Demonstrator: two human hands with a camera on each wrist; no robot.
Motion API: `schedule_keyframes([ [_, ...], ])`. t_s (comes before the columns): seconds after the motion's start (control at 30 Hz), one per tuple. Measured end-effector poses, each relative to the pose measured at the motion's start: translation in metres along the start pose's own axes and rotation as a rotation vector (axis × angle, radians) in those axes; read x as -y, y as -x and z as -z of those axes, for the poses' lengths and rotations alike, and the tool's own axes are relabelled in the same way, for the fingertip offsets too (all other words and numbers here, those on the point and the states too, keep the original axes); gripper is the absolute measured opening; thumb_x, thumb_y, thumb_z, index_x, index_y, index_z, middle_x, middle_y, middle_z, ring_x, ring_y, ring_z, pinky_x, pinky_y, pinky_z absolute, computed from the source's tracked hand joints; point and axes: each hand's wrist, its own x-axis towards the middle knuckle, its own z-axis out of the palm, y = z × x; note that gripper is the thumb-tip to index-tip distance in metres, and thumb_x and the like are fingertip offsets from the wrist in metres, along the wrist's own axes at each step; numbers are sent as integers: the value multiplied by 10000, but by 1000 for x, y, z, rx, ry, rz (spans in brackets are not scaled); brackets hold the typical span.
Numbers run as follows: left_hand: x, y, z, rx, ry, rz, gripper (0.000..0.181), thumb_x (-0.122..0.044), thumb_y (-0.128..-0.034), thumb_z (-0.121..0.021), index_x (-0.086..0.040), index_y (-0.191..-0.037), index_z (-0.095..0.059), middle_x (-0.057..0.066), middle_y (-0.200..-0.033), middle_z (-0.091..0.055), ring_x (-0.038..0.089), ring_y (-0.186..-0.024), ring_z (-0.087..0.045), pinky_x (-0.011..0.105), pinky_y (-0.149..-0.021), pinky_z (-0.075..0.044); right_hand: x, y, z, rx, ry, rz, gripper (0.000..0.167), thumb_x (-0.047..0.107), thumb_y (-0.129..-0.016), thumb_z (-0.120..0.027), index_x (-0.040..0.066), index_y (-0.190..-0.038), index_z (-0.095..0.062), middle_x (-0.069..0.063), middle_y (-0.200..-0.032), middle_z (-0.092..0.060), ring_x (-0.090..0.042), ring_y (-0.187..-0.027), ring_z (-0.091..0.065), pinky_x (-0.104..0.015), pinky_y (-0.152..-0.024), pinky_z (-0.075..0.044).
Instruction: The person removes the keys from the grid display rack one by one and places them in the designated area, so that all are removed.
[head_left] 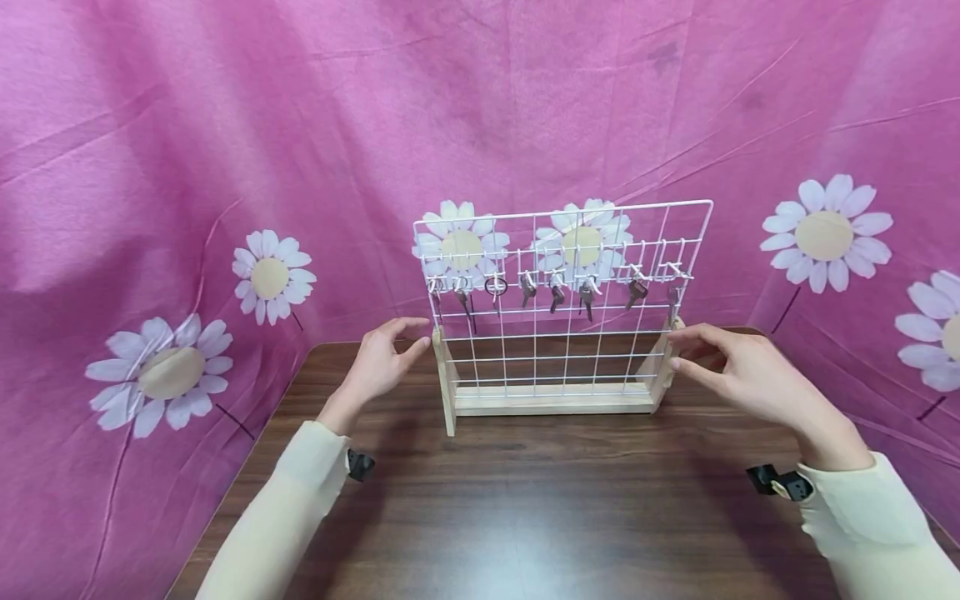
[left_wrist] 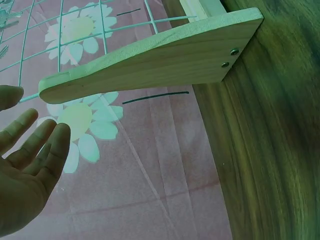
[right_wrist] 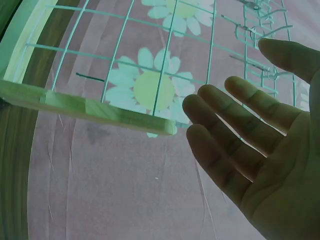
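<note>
A white wire grid rack [head_left: 536, 358] stands upright on the table in a pale wooden base [head_left: 555, 406]. From white hooks along its upper part hang several keys [head_left: 637, 293], some on rings. My left hand [head_left: 378, 358] is beside the left wooden side piece [head_left: 446, 375], thumb and fingers apart; in the left wrist view that hand [left_wrist: 25, 185] has loosely extended fingers around nothing. At the opposite end, my right hand [head_left: 750, 375] is next to the right side piece [right_wrist: 100, 110]. Its fingers [right_wrist: 220, 155] are spread in the right wrist view, holding nothing.
The brown wood-grain table [head_left: 510, 500] extends in front of the rack. Behind and around it hangs a pink cloth [head_left: 337, 125] printed with white daisies. Dark wrist cameras [head_left: 360, 465] are worn at both cream sleeves [head_left: 862, 517].
</note>
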Motion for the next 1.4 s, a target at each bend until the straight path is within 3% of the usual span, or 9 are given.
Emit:
schedule_keyframes([
  [0.33,1,-3,-5,-10,49,18,331,-213,-929,-702,-105,-1241,-680,118,-1141,-725,289,-1081,-677,487,-943,-554,8,-2,-7,-9,-88,-1,255,305,-938,-707,240,-1183,-672,94,-858,-733,62,-740,-624,-128,-659,-513],
  [0.67,-1,-6,-9,-8,85,17,311,-201,-935,-701,-78,-1220,-685,132,-1128,-726,282,-1039,-695,442,-932,-580,18,-6,-11,29,-161,-58,251,314,-942,-701,271,-1187,-665,81,-898,-745,17,-741,-641,-163,-662,-502],
  [1.0,-1,-8,-11,1,111,33,307,-200,-943,-694,-78,-1224,-680,128,-1119,-729,273,-1038,-695,434,-923,-588,31,-11,-18,33,-216,-32,229,287,-943,-701,262,-1170,-678,45,-877,-737,-38,-699,-618,-197,-611,-494],
  [1.27,0,-9,-15,7,93,38,302,-212,-949,-686,-77,-1219,-681,126,-1123,-728,275,-1025,-698,426,-922,-586,41,-14,-23,103,-270,-60,254,342,-963,-671,260,-1203,-653,6,-963,-753,-97,-775,-703,-224,-656,-546],
  [1.4,0,-9,-16,10,89,41,315,-221,-951,-685,-67,-1226,-678,128,-1126,-730,284,-1025,-700,439,-928,-582,44,-16,-27,121,-317,-75,260,353,-961,-671,261,-1203,-653,-32,-979,-757,-111,-765,-702,-252,-595,-560],
])
